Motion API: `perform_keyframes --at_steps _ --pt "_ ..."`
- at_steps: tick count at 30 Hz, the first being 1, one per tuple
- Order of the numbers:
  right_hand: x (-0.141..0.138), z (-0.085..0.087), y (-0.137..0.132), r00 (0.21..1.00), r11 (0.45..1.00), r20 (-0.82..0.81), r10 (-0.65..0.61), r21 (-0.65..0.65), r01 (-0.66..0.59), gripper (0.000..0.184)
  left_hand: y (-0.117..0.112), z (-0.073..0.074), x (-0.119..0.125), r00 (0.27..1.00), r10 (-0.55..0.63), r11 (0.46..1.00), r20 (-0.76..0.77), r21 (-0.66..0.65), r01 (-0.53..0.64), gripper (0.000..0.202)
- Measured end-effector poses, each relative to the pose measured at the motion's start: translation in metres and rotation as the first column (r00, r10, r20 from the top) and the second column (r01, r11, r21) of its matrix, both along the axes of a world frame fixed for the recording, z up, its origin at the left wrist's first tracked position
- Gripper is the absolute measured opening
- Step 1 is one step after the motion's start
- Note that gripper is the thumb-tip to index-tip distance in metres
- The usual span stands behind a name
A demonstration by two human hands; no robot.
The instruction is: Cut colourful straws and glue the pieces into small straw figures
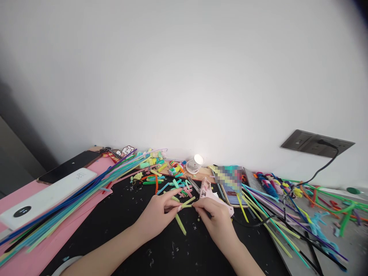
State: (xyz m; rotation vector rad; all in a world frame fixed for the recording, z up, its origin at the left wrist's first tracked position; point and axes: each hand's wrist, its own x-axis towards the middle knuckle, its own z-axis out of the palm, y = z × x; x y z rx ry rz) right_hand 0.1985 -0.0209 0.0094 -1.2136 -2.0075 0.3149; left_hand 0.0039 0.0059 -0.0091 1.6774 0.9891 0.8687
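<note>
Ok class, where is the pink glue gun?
In the head view, the pink glue gun lies just right of centre, partly hidden behind the right hand, with the phone to its right and the paper cup beyond.

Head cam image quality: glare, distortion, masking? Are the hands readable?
Head view: wall brightest above the paper cup; wide-angle stretch toward the edges, upper-right corner dark; pixelated block masking part of the smartphone; left hand and right hand readable.
</note>
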Motion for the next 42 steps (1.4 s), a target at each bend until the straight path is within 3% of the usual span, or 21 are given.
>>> perform_keyframes --at_steps 14,24,29,42 --pt "-0.0016 0.0007 -0.0002 1.000 1.000 -0.004 0.005 0.022 -0.005 0.016 -0.0011 0.0037 0.0004 0.996 0.016 0.998 -0.093 0.069 -0.010 0.044" --pt "-0.0018 0.0009 -0.0001 1.000 1.000 -0.027 0.000 0.020 0.000 0.016 -0.0004 0.0018 0.0001 0.999 -0.021 0.999 0.027 -0.037 0.022 0.048" --pt "-0.0018 0.0005 -0.0012 1.000 1.000 -0.023 -0.019 0.006 0.020 0.016 0.0000 0.0051 -0.0003 1.000 -0.028 0.997 0.009 -0.072 0.029 0.051" --pt "-0.0023 -0.0023 -0.0020 0.998 0.998 -0.030 -0.057 -0.030 0.056 0.014 -0.0003 0.0042 -0.0011 0.998 -0.023 0.998 -0.063 0.060 0.027 0.044"
